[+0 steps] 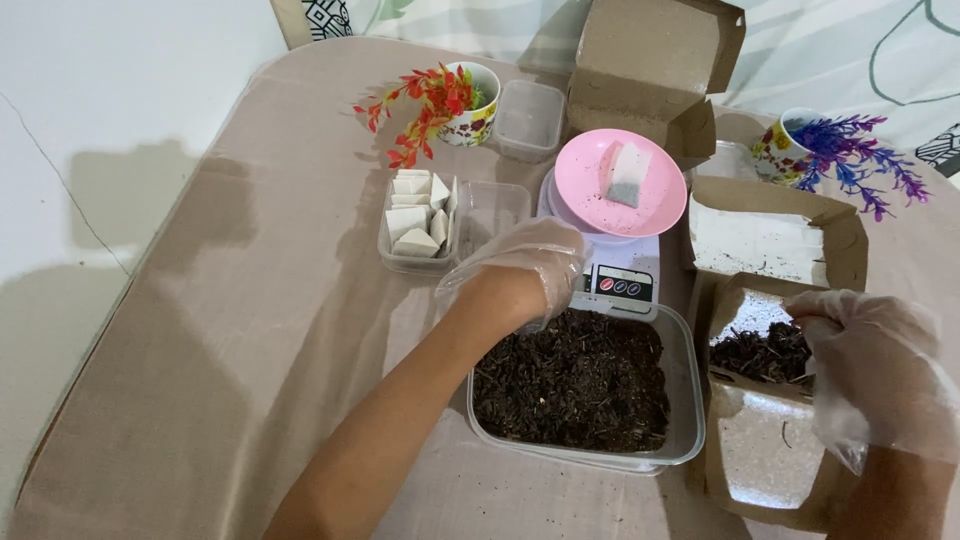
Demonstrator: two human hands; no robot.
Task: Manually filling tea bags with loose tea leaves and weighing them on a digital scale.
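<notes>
Both my hands wear thin clear plastic gloves. My left hand (528, 268) hovers over the far rim of a clear plastic tub (688, 400) filled with dark loose dried leaves (575, 380), fingers loosely curled, close to a small white scale (620, 280); I cannot see anything in it. A pink plate (660, 200) rests on the scale with a small white filter bag (627, 172) on it. My right hand (880, 365) grips the edge of an open brown cardboard box (770, 460) that holds more dark leaves (765, 352).
A clear tray of white filter bags (418, 222) sits left of the scale beside an empty clear container (492, 208). Further back stand another clear container (530, 118), an open cardboard box (650, 60), and two floral mugs with red (425, 105) and purple (850, 150) artificial flowers.
</notes>
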